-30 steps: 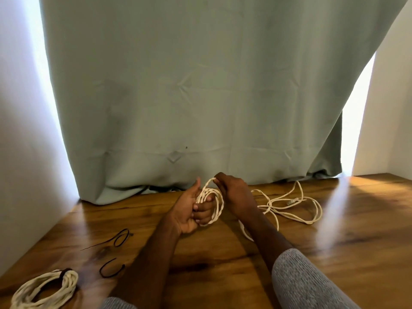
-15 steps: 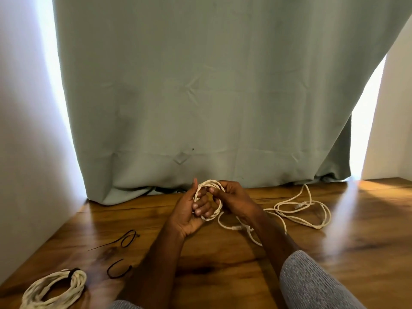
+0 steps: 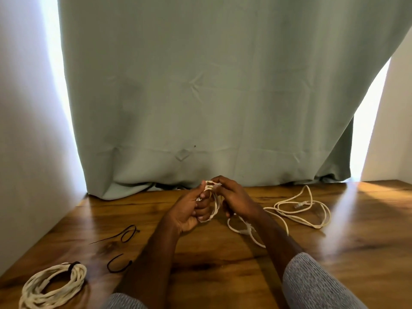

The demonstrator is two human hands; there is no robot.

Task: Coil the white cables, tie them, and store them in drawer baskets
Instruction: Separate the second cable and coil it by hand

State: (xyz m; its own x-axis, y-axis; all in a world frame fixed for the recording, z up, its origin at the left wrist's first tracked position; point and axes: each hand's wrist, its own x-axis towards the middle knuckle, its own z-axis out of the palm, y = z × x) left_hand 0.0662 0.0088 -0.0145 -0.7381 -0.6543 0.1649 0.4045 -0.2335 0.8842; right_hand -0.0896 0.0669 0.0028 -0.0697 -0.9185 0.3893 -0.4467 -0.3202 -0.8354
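Cable [image 3: 210, 204] like this is feeling light and limp to me, springy enough to unwind, so I am judging the crossing of the loops the best place to hold. My left hand [image 3: 189, 210] is curling round the small coil above the wooden table [image 3: 223, 259]; my right hand [image 3: 236, 199] is pinching its top strands. It is looking cream-white, its loose tail [image 3: 298, 210] trailing rightward.
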